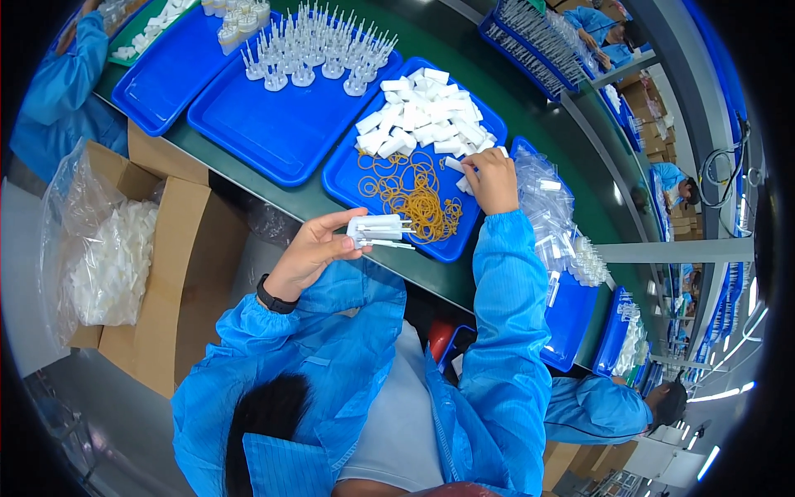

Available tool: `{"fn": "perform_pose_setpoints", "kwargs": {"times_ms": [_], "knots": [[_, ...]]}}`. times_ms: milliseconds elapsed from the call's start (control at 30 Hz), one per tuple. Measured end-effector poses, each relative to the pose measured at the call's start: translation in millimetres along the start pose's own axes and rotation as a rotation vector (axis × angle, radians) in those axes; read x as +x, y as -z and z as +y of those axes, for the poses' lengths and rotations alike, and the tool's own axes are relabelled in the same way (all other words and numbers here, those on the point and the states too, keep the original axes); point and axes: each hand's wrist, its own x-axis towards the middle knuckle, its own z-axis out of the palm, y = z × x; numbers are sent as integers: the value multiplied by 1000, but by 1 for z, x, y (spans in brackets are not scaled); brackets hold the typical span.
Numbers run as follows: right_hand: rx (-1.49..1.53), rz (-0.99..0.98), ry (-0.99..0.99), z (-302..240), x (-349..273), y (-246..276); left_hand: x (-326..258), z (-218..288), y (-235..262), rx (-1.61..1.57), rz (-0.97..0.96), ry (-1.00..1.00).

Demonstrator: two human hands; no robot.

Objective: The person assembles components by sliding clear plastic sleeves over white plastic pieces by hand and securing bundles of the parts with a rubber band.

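I observe the left hand (311,251) pinching a white pronged part (373,227), near left; the right hand (494,179), grip indiscernible, beside white blocks (426,114), farther right; green tabletop (447,41); co-worker (592,410) at right.

Between my left hand (319,248) and right hand (493,178), I have open room above the flat-lying rubber bands (426,207). Heaped white blocks (426,116) obstruct the far side; clear plastic parts (542,195) crowd my right. Left, the blue tray's (265,128) near half offers passage, before upright white pieces (319,54).
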Motion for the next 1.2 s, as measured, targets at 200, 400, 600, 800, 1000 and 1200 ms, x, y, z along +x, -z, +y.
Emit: {"fn": "perform_pose_setpoints", "kwargs": {"times_ms": [200, 400, 600, 800, 1000, 1200], "knots": [[58, -9, 44, -2, -6, -5, 4, 0, -1, -10, 5, 11], [60, -44, 58, -19, -5, 11, 3, -5, 1, -31, 15, -11], [424, 43, 89, -47, -18, 48, 4, -5, 1, -14, 89, -89], [604, 37, 296, -78, -37, 81, 8, -7, -1, 105, 144, -124], [505, 108, 344, -93, -46, 84, 7, -11, 0, 88, 133, -117], [394, 140, 532, -104, -46, 78, 7, -11, -11, 116, 39, -83]]}}
